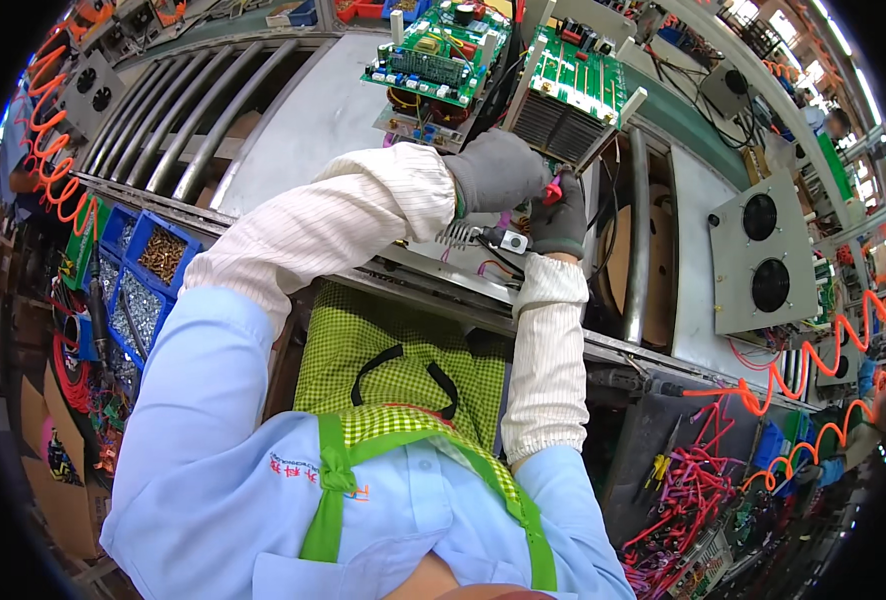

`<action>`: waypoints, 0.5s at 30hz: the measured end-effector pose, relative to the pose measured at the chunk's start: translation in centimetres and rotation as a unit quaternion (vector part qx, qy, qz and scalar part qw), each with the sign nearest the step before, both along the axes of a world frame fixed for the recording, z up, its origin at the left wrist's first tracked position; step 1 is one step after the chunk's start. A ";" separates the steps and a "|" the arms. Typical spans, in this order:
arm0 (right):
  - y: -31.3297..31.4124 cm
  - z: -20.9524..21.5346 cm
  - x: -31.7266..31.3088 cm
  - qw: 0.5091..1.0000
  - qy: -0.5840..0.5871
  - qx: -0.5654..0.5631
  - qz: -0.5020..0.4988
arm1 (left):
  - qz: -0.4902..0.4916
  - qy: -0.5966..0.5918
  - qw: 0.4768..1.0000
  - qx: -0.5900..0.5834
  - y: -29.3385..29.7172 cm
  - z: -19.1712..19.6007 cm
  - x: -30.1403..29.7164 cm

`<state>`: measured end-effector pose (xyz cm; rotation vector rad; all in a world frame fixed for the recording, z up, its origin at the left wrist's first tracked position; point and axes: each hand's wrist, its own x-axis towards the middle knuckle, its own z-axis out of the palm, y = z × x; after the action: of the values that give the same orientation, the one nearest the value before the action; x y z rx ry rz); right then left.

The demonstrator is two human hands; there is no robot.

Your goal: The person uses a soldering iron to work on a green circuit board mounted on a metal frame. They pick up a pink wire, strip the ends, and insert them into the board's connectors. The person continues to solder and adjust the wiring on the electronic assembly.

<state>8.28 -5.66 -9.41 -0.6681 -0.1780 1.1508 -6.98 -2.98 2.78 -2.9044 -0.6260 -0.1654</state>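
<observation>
My left hand [503, 172], in a grey glove, reaches across to the near end of the assembly with its fingers curled closed. What those fingers hold is hidden. Beside it my right hand [561, 218], also gloved, pinches a small red-sleeved wire end [554, 190]. Just beyond both hands stands a finned dark heat sink [553, 128] with a green circuit board [581, 75] on top. A second green circuit board [443, 50] sits to its left, above coils and wiring. Below my hands are a small white block [513, 241] and a black cable.
Blue bins [168, 250] of screws and brass parts stand at left. Metal rollers [203, 120] flank the work plate. At right stands a grey panel with two fans [760, 250]. Orange coiled hoses [813, 360] hang on both sides; red wires [683, 490] lie lower right.
</observation>
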 end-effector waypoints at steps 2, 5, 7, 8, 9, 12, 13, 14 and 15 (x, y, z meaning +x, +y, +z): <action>0.0 -0.2 -0.3 1.000 -0.009 0.005 -0.002 | -0.004 0.001 1.000 -0.014 0.5 -0.4 0.1; 0.5 -0.5 -0.1 0.999 -0.049 0.004 -0.004 | 0.008 -0.004 0.998 -0.058 1.1 0.2 0.3; 0.6 -0.3 -0.2 1.000 -0.028 0.000 0.001 | 0.033 0.001 0.996 -0.080 1.0 0.8 0.3; 0.6 -0.1 -0.3 1.000 -0.018 -0.002 0.003 | 0.045 0.003 0.995 -0.090 1.0 1.0 0.3; 0.4 0.1 -0.4 0.996 -0.091 -0.013 -0.010 | 0.041 0.002 0.995 -0.096 1.1 0.9 0.4; -0.1 -0.1 -0.6 0.915 -0.392 -0.069 -0.061 | 0.040 -0.004 0.993 -0.110 1.2 0.2 0.3; 0.2 -1.5 0.6 0.832 -0.538 -0.102 -0.089 | 0.040 -0.007 0.993 -0.109 0.8 0.3 0.5; 0.0 0.0 -0.7 0.726 -0.668 -0.128 -0.102 | 0.053 -0.007 0.992 -0.112 0.4 0.2 0.1; -1.1 1.5 -1.5 0.626 -0.754 -0.170 -0.107 | 0.082 0.006 0.989 -0.126 0.2 0.4 0.0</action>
<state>6.81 -6.80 -7.88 -1.8387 -1.2907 0.0760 -6.96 -2.79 3.16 -3.0690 -0.9418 -0.0523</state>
